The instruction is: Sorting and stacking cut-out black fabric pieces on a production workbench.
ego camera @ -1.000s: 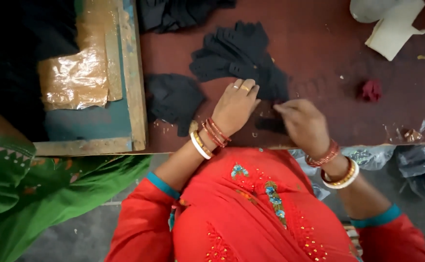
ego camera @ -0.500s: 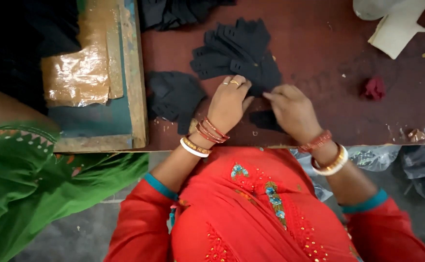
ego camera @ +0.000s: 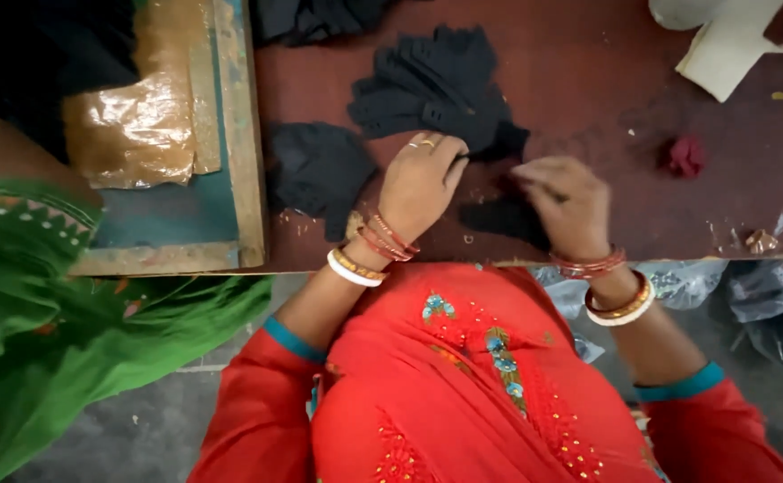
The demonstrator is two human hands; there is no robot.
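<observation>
My left hand (ego camera: 420, 183), with a ring and bangles, lies on the dark red table (ego camera: 588, 80). Its fingertips are pinched on the edge of a black fabric piece (ego camera: 497, 217) that lies between both hands. My right hand (ego camera: 567, 201) is curled over the same piece and grips its right end. A fanned pile of black cut pieces (ego camera: 436, 89) sits just beyond my fingers. Another black piece (ego camera: 318, 170) lies left of my left wrist. My fingers hide most of the small piece.
A teal wooden board with a plastic-wrapped patch (ego camera: 141, 134) lies at the left. A person's green sleeve (ego camera: 42, 295) is at the far left. A red scrap (ego camera: 685, 154) and a white sheet (ego camera: 722, 49) lie at the right. Plastic bags (ego camera: 758, 291) hang below the table edge.
My right hand has moved from the table's near edge up toward the black pile. My left hand has hardly moved, and its fingers have curled in more.
</observation>
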